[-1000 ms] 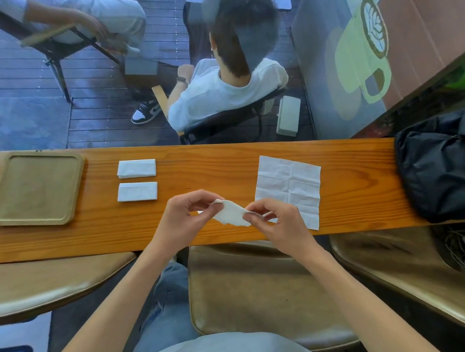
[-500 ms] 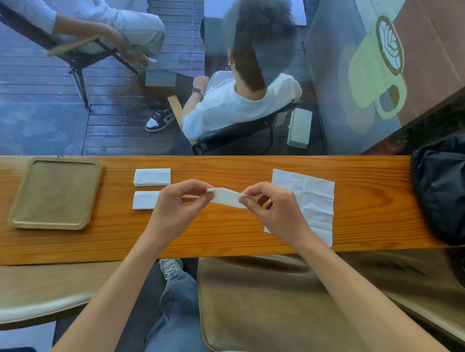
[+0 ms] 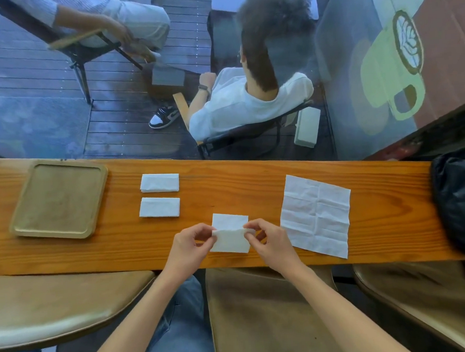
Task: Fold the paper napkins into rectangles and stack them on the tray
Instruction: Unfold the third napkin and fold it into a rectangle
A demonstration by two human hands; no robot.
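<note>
A half-folded white napkin (image 3: 230, 231) lies on the wooden counter (image 3: 226, 184) near its front edge. My left hand (image 3: 188, 245) pinches its left side and my right hand (image 3: 268, 241) pinches its right side, lifting a flap across its middle. Two folded rectangular napkins (image 3: 159, 182) (image 3: 159, 207) lie one behind the other to the left. An unfolded creased napkin (image 3: 316, 214) lies flat to the right. The brass-coloured tray (image 3: 58, 198) sits at the far left with nothing on it.
A black bag (image 3: 461, 197) rests on the counter's right end. Padded stools (image 3: 57, 306) (image 3: 261, 310) stand below the front edge. Beyond the counter a window looks down on seated people on a wooden deck.
The napkin I held in the air between both hands now lies on the counter with a flap raised. The camera view has shifted a little.
</note>
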